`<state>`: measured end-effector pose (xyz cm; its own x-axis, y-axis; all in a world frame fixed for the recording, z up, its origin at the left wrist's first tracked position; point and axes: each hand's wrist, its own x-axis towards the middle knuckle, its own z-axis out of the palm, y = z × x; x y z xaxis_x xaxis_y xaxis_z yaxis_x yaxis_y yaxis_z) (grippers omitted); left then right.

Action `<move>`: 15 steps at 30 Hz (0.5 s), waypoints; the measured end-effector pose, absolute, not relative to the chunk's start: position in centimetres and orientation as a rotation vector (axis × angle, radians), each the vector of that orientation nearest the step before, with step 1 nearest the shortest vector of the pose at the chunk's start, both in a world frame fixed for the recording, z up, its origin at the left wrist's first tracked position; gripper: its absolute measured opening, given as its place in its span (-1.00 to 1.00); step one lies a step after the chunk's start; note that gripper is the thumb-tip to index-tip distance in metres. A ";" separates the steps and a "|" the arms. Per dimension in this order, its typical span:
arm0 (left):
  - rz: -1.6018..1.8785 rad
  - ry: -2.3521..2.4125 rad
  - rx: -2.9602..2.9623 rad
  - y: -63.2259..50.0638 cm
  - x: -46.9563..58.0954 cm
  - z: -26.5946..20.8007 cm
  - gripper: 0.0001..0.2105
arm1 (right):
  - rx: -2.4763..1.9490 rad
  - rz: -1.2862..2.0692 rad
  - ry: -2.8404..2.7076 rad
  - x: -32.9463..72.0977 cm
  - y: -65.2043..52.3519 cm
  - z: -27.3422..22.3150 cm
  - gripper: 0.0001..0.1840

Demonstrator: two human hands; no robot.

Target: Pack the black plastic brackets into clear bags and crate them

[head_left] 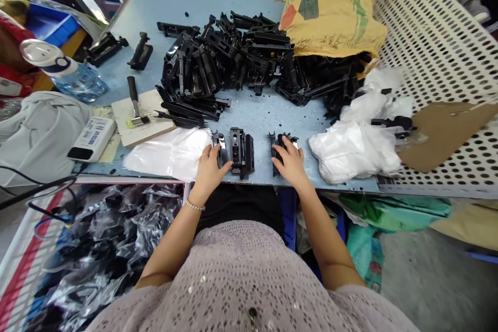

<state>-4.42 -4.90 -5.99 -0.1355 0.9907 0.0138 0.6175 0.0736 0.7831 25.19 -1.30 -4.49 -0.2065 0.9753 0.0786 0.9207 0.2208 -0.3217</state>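
My left hand [210,170] has its fingers and thumb around a slim black part with a shiny face [222,151], lying at the table's front edge. Just right of it, a black plastic rail-like part [237,151] stands alongside a narrower black piece [249,153], untouched. My right hand [291,165] spans another black part [290,140] from above, its fingers bent over the sides and covering most of it. Against that hand's thumb side is a thin black piece [273,140]. Both hands rest low on the table.
A heap of black parts [210,62] covers the table's middle, spilling from a yellow sack [330,10]. At left are a hammer [133,98] on a board [155,101], plastic bags [171,153] and a water bottle [73,75]. White bags [354,150] lie at right by a perforated panel [439,52].
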 end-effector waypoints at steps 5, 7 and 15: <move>1.079 1.502 0.980 -4.5 -5.9 -5.5 -0.27 | -1.431 0.413 -2.073 21.8 -1.6 -2.6 -0.64; 1.193 1.326 0.790 -5.0 -6.5 -5.0 -0.32 | -1.256 0.547 -2.058 20.0 -2.1 -1.0 -0.65; 1.568 1.185 0.650 -8.9 -4.4 -2.6 -0.39 | -1.163 1.209 -1.973 11.2 -7.7 1.3 -0.29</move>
<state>-4.36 -8.90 -2.59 -0.3331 0.9307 -0.1507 -0.3995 0.0055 0.9167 11.18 -7.67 1.28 -0.4782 0.8782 0.0113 0.3882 0.2229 -0.8942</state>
